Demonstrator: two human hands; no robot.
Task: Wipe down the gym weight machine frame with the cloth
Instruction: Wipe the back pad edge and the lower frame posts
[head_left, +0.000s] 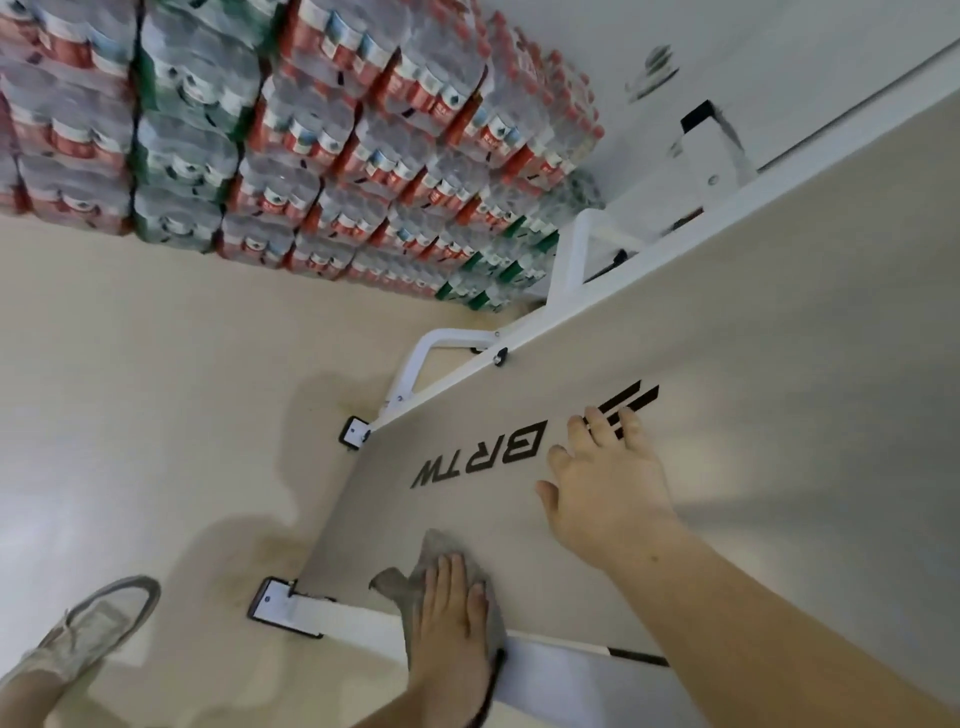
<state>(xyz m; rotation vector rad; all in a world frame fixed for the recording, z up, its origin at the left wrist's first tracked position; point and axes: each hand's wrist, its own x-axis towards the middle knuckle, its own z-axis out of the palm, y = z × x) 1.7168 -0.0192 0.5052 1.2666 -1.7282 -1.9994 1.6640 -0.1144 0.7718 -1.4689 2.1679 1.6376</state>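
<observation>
Grey cloth flat on machine panel

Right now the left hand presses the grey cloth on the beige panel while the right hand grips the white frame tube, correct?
No. In the head view the right hand lies flat on the beige panel beside the BRTW logo, not on the white frame tube. The left hand does press the grey cloth on that panel.

- Reaches forward with the bare right arm, right hand palm down, fingers straight and spread.
- Presses the left hand flat, closer to the body, fingers straight and together, wrist low in view.
</observation>
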